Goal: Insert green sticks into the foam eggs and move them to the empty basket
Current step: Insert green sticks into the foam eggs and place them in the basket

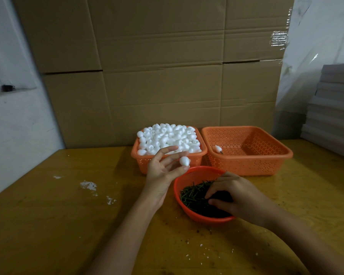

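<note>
My left hand (163,165) pinches a white foam egg (184,161) between thumb and fingertips, just above the rim of a round red bowl (189,175) full of green sticks (195,195). My right hand (232,195) reaches into that bowl, fingers curled down among the sticks; whether it holds one is hidden. Behind the left hand an orange basket (143,165) is heaped with foam eggs (167,137). To its right a second orange basket (266,161) holds one egg with a stick (218,149).
Everything stands on a yellow wooden table (68,215) with white foam crumbs (88,185) at the left and dark specks near the front. Large cardboard boxes (157,66) close off the back. A stack of grey boards (334,108) rises at the right.
</note>
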